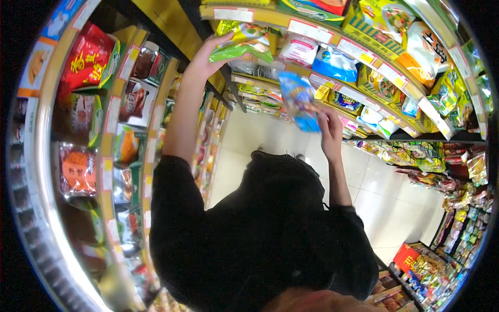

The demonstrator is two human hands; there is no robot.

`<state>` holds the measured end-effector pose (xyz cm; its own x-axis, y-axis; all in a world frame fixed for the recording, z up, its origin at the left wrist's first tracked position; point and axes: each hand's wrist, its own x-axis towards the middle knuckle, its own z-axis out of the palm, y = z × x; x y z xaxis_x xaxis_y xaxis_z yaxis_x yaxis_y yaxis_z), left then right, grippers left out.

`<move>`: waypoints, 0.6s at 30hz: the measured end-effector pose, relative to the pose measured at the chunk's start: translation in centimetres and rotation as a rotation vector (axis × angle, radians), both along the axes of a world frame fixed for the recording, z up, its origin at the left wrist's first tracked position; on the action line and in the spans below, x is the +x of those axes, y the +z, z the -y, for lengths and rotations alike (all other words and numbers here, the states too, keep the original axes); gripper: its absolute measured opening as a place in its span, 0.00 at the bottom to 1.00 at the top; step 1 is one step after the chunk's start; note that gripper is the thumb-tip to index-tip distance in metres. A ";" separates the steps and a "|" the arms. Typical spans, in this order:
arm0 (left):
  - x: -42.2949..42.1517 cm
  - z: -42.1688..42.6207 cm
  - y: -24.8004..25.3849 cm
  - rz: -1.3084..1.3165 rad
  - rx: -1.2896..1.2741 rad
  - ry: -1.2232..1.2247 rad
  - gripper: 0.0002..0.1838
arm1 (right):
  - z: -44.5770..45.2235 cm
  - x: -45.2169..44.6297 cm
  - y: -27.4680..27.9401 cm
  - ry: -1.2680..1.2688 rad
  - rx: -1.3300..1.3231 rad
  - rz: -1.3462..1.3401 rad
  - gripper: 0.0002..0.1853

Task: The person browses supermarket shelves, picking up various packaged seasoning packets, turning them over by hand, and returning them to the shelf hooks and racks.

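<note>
My left hand (208,54) is raised at the upper left, with its fingers wrapped round the end of a green and yellow packet (243,41) at the shelf edge. In my right hand (329,125) a blue packet (300,101) is pinched by its lower end. This packet is blurred and hangs in front of the lower shelf, apart from the green one. White and pink packets (298,49) and a blue and white packet (334,63) stand on the shelf between and beyond my hands.
Shelves with price labels (311,31) curve across the top and right. On the left are more shelves with a red packet (89,57) and an orange-labelled packet (78,169). Pale floor tiles (384,192) show below. A red box display (408,257) stands at the lower right.
</note>
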<state>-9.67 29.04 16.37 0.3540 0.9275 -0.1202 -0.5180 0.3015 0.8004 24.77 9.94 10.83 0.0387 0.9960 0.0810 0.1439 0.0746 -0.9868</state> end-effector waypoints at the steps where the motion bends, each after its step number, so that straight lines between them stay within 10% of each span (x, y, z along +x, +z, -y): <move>1: 0.6 -1.2 0.1 -0.020 0.025 -0.005 0.23 | 1.8 1.4 -0.6 -0.033 0.105 0.077 0.12; 11: -2.8 -18.1 -7.9 -0.486 0.156 0.414 0.23 | 10.8 23.7 10.9 -0.878 0.506 0.445 0.14; 18: -0.7 -18.8 -8.2 -1.254 0.575 0.554 0.24 | 1.6 37.9 16.5 -0.888 0.718 0.870 0.22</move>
